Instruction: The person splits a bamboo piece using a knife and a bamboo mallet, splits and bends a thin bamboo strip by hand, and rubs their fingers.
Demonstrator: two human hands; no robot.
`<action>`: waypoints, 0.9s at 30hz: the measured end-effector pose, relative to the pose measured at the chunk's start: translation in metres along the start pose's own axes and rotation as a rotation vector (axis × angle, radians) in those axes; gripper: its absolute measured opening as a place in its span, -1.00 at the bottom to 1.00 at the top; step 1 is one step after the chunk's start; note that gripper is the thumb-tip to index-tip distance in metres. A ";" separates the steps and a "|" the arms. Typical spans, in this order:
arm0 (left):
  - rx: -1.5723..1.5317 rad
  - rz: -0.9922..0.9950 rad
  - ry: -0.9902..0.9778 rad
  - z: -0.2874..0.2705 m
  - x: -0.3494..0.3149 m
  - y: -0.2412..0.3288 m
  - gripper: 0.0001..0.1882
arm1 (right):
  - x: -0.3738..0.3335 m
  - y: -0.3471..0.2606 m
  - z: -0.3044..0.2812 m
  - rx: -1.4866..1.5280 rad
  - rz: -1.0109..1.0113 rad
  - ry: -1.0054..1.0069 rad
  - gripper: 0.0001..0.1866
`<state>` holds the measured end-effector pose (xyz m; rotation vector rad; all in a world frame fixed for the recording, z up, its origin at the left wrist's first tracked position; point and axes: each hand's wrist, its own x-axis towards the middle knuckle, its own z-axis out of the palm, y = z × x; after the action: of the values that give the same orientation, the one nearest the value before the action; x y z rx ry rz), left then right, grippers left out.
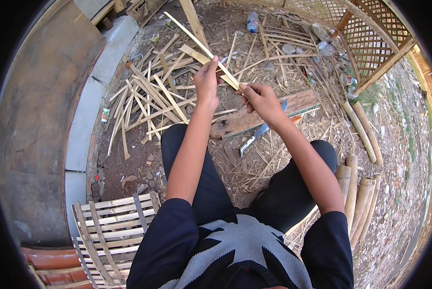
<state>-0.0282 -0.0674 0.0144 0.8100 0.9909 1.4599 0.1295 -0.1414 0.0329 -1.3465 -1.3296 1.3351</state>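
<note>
My left hand [208,83] is closed around a long pale bamboo strip [187,31] that slants up and to the left. A second, wider bamboo length [193,53] runs at a slight angle to it, behind my left hand. Both come together at my right hand [263,102], whose thumb and fingers pinch their near end. Whether they are joined there I cannot tell. Below my right hand a knife [262,130] lies across a worn wooden plank [228,124], its handle toward me.
Loose bamboo strips [146,94] are heaped at the left. Bamboo poles [361,202] lie at the right, near a lattice panel [370,41]. A slatted bamboo piece [114,226] stands at the lower left. A plastic bottle [252,22] lies at the far side.
</note>
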 end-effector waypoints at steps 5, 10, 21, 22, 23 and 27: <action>-0.097 -0.060 -0.032 0.005 -0.003 0.002 -0.68 | -0.003 -0.004 -0.003 0.108 0.040 -0.009 -0.65; -0.095 -0.032 -0.008 -0.005 0.005 -0.003 -0.72 | -0.008 -0.017 -0.004 0.039 0.039 -0.019 -0.69; -0.078 0.010 0.104 -0.004 0.005 0.000 -0.70 | -0.002 -0.008 -0.008 -0.017 0.020 -0.032 -0.71; -0.079 0.015 0.105 -0.003 0.004 0.001 -0.70 | -0.001 -0.007 -0.009 -0.012 0.021 -0.032 -0.71; -0.081 0.021 0.106 -0.003 0.004 0.002 -0.69 | -0.001 -0.008 -0.010 -0.012 0.022 -0.032 -0.71; -0.053 0.026 0.140 0.001 0.002 0.003 -0.61 | -0.001 -0.010 -0.014 -0.018 0.019 -0.037 -0.68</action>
<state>-0.0292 -0.0654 0.0176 0.6918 1.0447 1.5755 0.1419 -0.1393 0.0444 -1.3551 -1.3598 1.3698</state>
